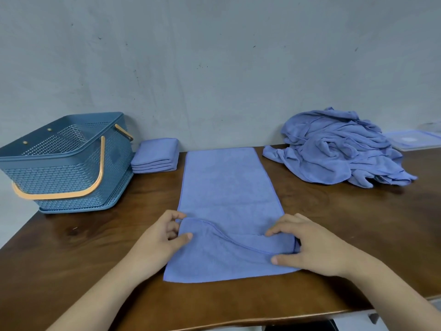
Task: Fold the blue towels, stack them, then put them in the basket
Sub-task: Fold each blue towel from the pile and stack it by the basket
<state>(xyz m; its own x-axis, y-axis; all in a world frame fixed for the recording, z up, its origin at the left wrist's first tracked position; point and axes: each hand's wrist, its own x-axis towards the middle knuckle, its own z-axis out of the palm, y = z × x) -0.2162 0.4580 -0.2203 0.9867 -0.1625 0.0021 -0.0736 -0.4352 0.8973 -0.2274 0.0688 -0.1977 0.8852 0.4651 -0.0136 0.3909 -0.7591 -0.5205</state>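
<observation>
Head view, hands (pixel 162 237) (pixel 312 244) pinching blue towel (pixel 226 182)

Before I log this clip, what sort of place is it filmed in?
Probably a plain indoor folding station: a wooden table against a bare grey wall, with a plastic basket and a heap of blue towels.

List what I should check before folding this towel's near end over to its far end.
1. Left hand pinches the towel at its near left corner: ok.
2. Right hand grips the near right corner: ok.
3. Towel's far part lies flat on the table: ok.
4. Turned-up near edge straight: not ok, it slants and waves.
5. Folded stack beside the basket, off the towel: ok.
6. Basket floor free: cannot tell.
</observation>
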